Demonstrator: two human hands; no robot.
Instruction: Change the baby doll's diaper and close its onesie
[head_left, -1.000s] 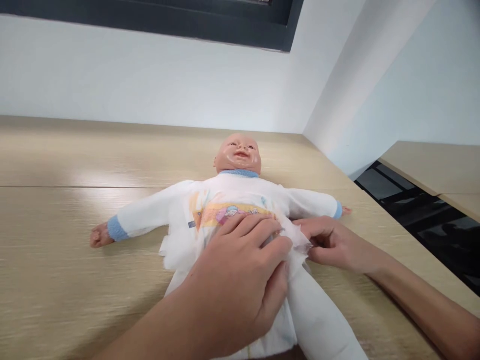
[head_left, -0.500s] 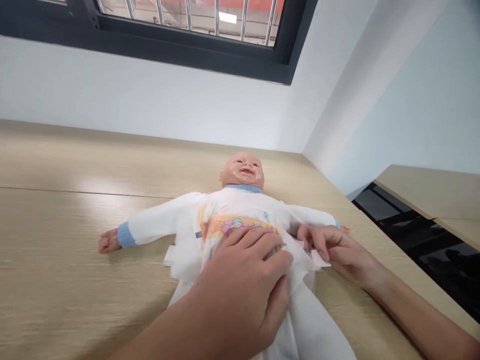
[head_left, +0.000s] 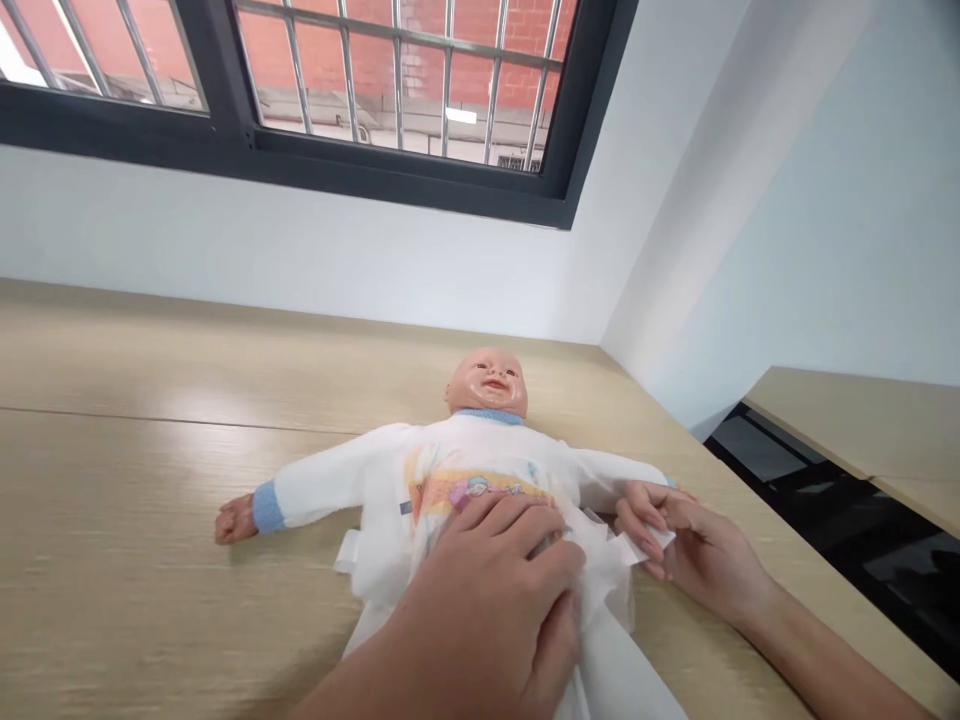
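Observation:
A baby doll lies on its back, arms spread, in a white top with blue cuffs and collar. Around its waist is a white diaper with a colourful printed front band. My left hand rests on the front of the diaper, palm down and fingers laid out over the belly. At the doll's side on the right, my right hand pinches a white diaper tab between thumb and fingers. Another tab sticks out on the left side. My left hand hides the diaper's lower middle.
The doll lies on a light wooden table with a seam across it. Behind stands a white wall under a dark-framed barred window. To the right are the table's edge and another wooden surface with black panels below.
The camera has tilted up, so everything sits lower in view. My right hand has drawn the tab slightly outward to the right. My left hand stays on the diaper front.

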